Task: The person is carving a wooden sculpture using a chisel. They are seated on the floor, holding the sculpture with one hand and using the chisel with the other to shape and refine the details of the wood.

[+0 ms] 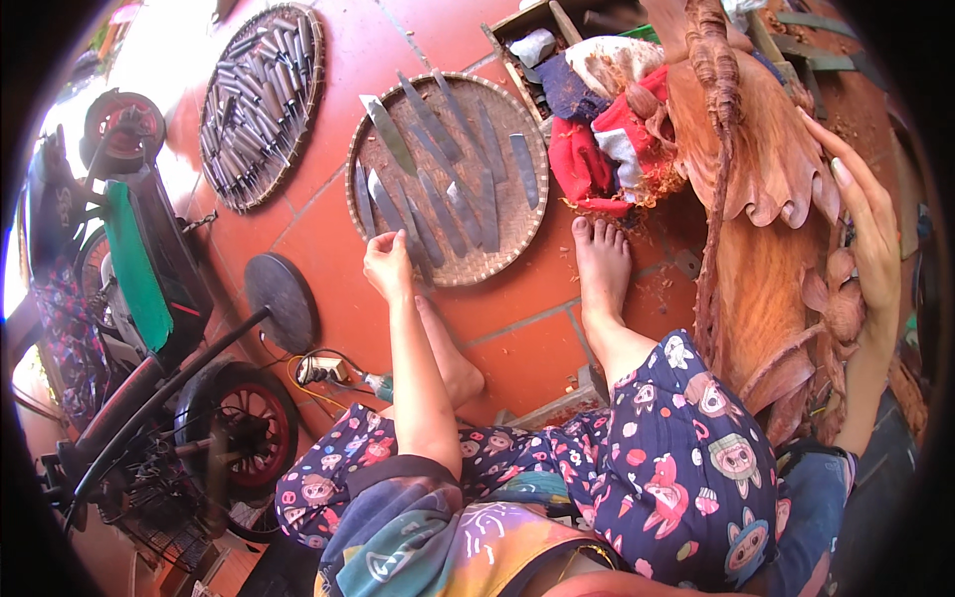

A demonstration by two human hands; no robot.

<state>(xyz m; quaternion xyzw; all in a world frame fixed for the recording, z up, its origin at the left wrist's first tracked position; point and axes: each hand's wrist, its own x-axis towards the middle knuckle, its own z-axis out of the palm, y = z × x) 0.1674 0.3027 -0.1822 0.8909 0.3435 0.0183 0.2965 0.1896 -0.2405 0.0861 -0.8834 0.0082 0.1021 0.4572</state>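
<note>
My left hand (pixel 388 264) hovers at the near left rim of a round woven tray (pixel 509 249), its fingers curled and the fingertips pressed together. Whatever may be between them is too small to make out. Several flat grey metal blades (pixel 488 214) lie spread over that tray, some with paler ends. At the right, my right hand (pixel 867 219) rests with long outstretched fingers along the edge of a large carved wooden piece (pixel 756 284). This carving is reddish brown, with scalloped, curling edges and a ridged, rope-like stem (pixel 711 60) rising at its top.
Another woven tray (pixel 320 75) at the far left holds many slim brown-handled tools. Red, white and navy cloths (pixel 582 164) with wood shavings lie by the carving. A two-wheeled vehicle (pixel 129 264) stands left, beside a black disc (pixel 282 301) and a power socket (pixel 323 370) with cords.
</note>
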